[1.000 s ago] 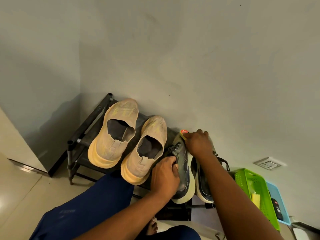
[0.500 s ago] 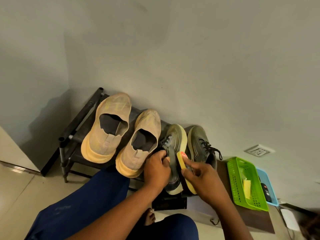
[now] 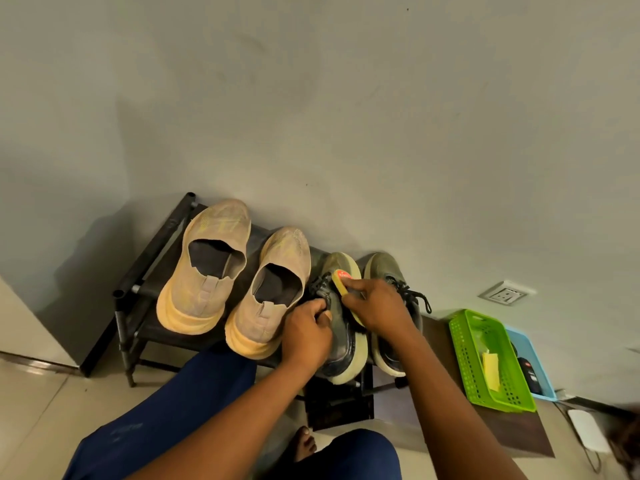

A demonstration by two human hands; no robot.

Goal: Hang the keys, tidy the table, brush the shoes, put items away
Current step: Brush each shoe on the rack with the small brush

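Black shoe rack (image 3: 162, 237) against wall, carrying tan slip-on pair (image 3: 239, 271) and grey-green sneaker pair. Green basket (image 3: 485, 358) and blue basket (image 3: 530, 355) on dark mat to right. My left hand (image 3: 306, 332) grips left sneaker (image 3: 341, 341) at laces, steadying it on rack. My right hand (image 3: 375, 304) wraps yellow shoe brush (image 3: 344, 289), pressed on sneaker's upper near toe. Step: brushing shoes. Next likely: stroke along upper, firm hold, then right sneaker (image 3: 384, 271). Red label on brush end; lettering too blurred to read.
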